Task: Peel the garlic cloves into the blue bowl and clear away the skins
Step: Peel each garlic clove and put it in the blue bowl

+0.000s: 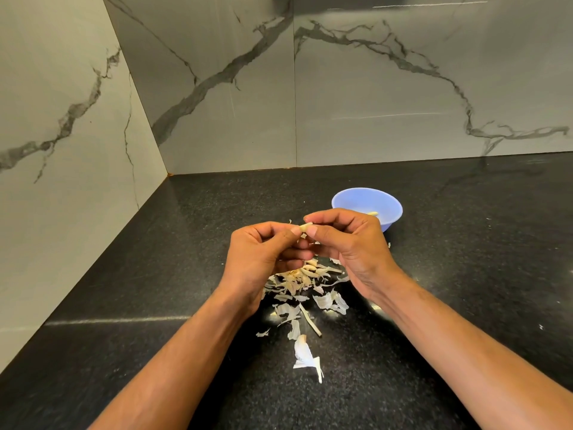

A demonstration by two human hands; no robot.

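A small pale garlic clove (pixel 305 228) is held in the air between both hands, above the counter. My left hand (pixel 263 252) pinches its left end with thumb and fingertips. My right hand (pixel 347 243) pinches its right end with thumb and forefinger. Behind my right hand stands the blue bowl (pixel 356 198), with a peeled clove (pixel 373 213) showing inside near the knuckles. A heap of papery garlic skins (pixel 305 285) lies on the black counter under and in front of my hands, partly hidden by them.
The black speckled counter (pixel 465 259) meets marble walls at the left and at the back. Loose skins (pixel 305 355) and a thin stalk piece (pixel 310 321) trail toward the front edge.
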